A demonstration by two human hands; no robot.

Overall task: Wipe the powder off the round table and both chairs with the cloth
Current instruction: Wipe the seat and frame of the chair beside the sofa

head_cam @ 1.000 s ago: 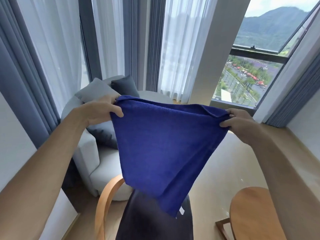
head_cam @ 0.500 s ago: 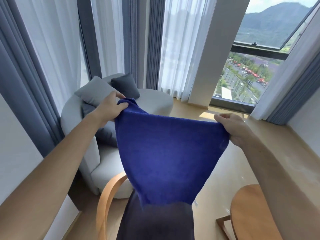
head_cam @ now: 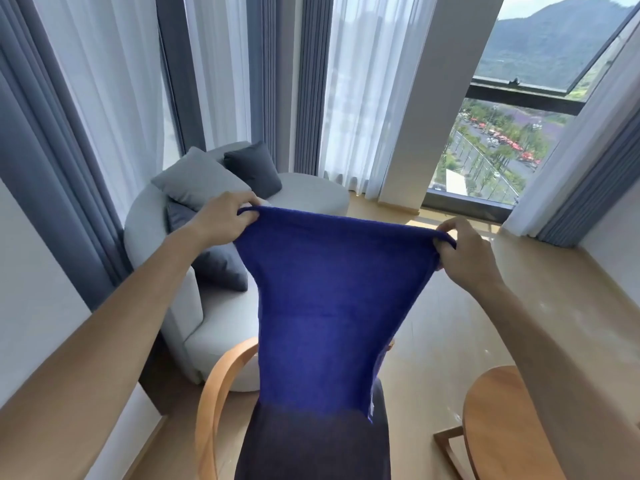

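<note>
A dark blue cloth (head_cam: 329, 306) hangs spread in the air between my hands. My left hand (head_cam: 223, 216) pinches its upper left corner and my right hand (head_cam: 465, 252) pinches its upper right corner. Below the cloth stands a chair with a bent wooden arm (head_cam: 214, 393) and a dark seat (head_cam: 311, 445), partly hidden by the cloth. The round wooden table (head_cam: 498, 420) shows at the lower right, partly behind my right forearm. No powder is plain to see from here.
A grey rounded sofa (head_cam: 194, 317) with several cushions stands at the left behind the chair. Sheer and grey curtains (head_cam: 346, 91) line the windows. A light wooden floor (head_cam: 433, 341) runs toward the window at the right.
Both hands have lowered a little with the cloth. The cloth now hangs longer and narrower, and its lower edge reaches down over the chair seat.
</note>
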